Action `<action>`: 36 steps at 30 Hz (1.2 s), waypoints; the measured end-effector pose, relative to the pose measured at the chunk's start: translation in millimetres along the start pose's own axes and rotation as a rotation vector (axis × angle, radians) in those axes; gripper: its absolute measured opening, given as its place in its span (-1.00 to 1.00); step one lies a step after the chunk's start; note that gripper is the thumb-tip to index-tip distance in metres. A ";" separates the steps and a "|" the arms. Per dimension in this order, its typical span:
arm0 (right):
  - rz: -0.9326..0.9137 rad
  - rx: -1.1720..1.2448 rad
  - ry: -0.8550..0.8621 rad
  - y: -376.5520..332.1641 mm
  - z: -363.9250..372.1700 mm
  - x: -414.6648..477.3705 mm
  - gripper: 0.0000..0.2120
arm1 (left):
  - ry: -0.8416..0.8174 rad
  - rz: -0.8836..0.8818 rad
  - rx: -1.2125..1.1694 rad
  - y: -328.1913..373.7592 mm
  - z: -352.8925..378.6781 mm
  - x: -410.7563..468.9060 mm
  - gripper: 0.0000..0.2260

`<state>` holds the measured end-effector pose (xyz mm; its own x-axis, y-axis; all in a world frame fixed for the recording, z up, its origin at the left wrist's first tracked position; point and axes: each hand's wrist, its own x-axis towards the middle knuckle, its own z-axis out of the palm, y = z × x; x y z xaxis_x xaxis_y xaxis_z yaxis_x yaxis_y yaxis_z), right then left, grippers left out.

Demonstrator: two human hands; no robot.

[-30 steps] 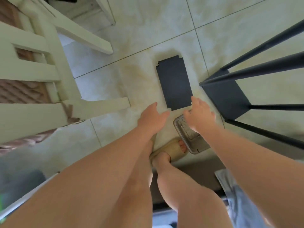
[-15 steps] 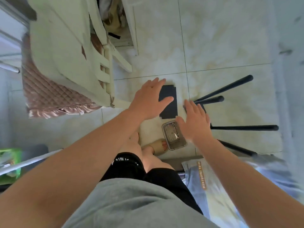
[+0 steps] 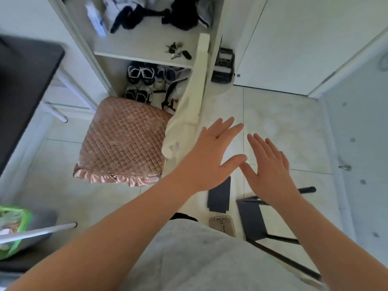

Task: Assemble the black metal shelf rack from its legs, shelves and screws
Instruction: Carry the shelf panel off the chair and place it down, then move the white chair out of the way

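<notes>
black rack parts on the pale tile floor (image 3: 283, 127), both hands empty above them
grey tray (image 3: 222, 224) with screws lies just nearer than the loose black shelf (image 3: 219, 196). right of that shelf is the half-built rack (image 3: 252, 221), its legs reaching to the right. beyond the shelf's far end the left hand (image 3: 212, 156) and right hand (image 3: 270, 166) are spread flat, fingers straight, holding nothing, thumbs almost meeting. left of the shelf and farther stands a chair with a pink quilted cushion (image 3: 123, 143).
</notes>
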<state>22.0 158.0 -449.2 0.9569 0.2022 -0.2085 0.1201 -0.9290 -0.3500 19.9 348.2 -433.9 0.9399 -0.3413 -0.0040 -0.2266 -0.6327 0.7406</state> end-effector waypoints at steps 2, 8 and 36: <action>-0.058 0.007 0.010 -24.3 -12.0 16.8 -0.31 | 0.079 0.087 0.032 -2.4 -14.4 -7.6 -0.47; -0.158 0.011 0.055 -86.0 -29.2 76.6 -0.37 | 0.173 -0.197 -0.111 -52.2 -56.8 -17.2 -0.42; 0.347 0.895 -0.309 -131.6 -28.8 257.1 -0.71 | 0.060 -1.074 -1.177 -121.3 -23.7 64.8 -0.17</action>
<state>259.9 323.3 -430.5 0.7752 0.1540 -0.6127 -0.5166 -0.4037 -0.7551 114.3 419.4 -508.0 0.5409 -0.0660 -0.8385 0.8061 0.3250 0.4945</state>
